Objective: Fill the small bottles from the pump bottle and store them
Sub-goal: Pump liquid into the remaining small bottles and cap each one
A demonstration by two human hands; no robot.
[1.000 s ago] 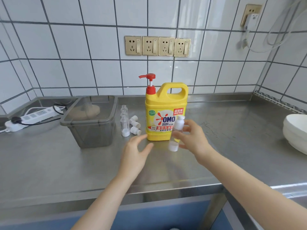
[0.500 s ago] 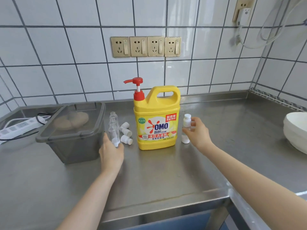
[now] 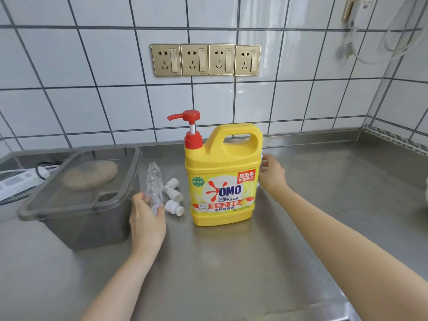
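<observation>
On the steel surface, against the tiled wall, stands a big yellow pump bottle with a red pump head whose spout points left. To its left is a cluster of small clear bottles, standing upright and uncapped, packed close together; just beside them, between them and the pump bottle, lie three white caps on their sides. Further left sits a grey see-through bin with its lid on and something tan and rounded showing through the lid.

The left hand is right at the foot of the clear bottles, with its fingers curled around the nearest one, touching it low down, thumb on the bin side. It looks like a light grasp rather than a firm clench, and the bottle is on the surface, not lifted.

The right hand is at the far right edge of the pump bottle, near its upper corner, fingers bent toward it. A sliver of something white and clear peeks out between the fingers and the yellow side, but most of it is hidden behind the pump bottle, so I cannot tell whether the hand is gripping it or only resting against it.

A white power strip lies at the far left behind the bin, and four gold wall sockets sit in a row above.
</observation>
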